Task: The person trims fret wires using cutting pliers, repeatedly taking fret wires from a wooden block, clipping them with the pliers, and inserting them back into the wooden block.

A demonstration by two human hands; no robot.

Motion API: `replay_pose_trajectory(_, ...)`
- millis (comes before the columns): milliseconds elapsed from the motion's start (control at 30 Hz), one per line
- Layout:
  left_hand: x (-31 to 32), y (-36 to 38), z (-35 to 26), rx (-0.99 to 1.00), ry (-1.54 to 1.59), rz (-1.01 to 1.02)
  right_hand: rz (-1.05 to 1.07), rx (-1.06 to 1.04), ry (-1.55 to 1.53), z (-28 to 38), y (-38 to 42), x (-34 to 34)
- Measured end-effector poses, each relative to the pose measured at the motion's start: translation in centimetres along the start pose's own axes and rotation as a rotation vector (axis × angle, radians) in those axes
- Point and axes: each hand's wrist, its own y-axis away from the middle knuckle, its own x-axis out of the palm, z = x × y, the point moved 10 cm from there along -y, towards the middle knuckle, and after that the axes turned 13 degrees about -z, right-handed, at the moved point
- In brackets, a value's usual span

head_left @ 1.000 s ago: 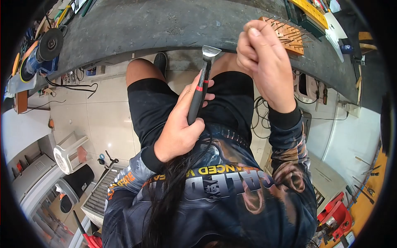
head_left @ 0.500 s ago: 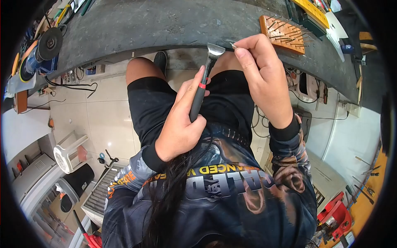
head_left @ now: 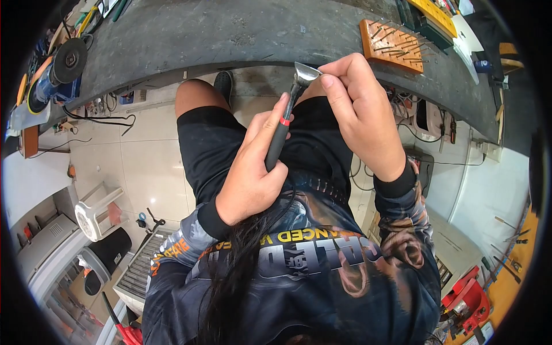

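Note:
My left hand [head_left: 253,167] is wrapped round the dark handle of a tool [head_left: 278,141] with a red ring and a wide, shiny metal head [head_left: 307,72] at its upper end. The head is tilted, over the gap between the bench edge and my lap. Just right of it, my right hand [head_left: 365,109] has thumb and forefinger pinched together, the fingertips close to the head's right corner. What they pinch is too small to make out.
The dark workbench [head_left: 190,37] runs across the top. On it, a wooden block [head_left: 394,46] with upright metal pins stands at right, and an angle grinder [head_left: 43,92] with a black disc [head_left: 70,60] at left. A white stool [head_left: 95,213] is on the floor.
The tool's head has turned and risen slightly to the right. My right hand has shifted a little left and down, bringing its fingertips close to the head.

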Motion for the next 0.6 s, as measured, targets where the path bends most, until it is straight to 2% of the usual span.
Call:
replay_pose_trajectory(133,0.01,0.0,0.01,0.003,0.004,0.003,-0.006,0.004,-0.025,-0.25,0.14,0.01)
replay_pose_trajectory(233,-0.11,-0.01,-0.34,0.08,-0.001,-0.021,-0.006,0.022,-0.032,-0.29,0.17,0.01)
replay_pose_trajectory(600,0.05,0.06,0.23,-0.035,0.047,0.006,0.037,-0.025,0.099,0.3,-0.06,-0.04)
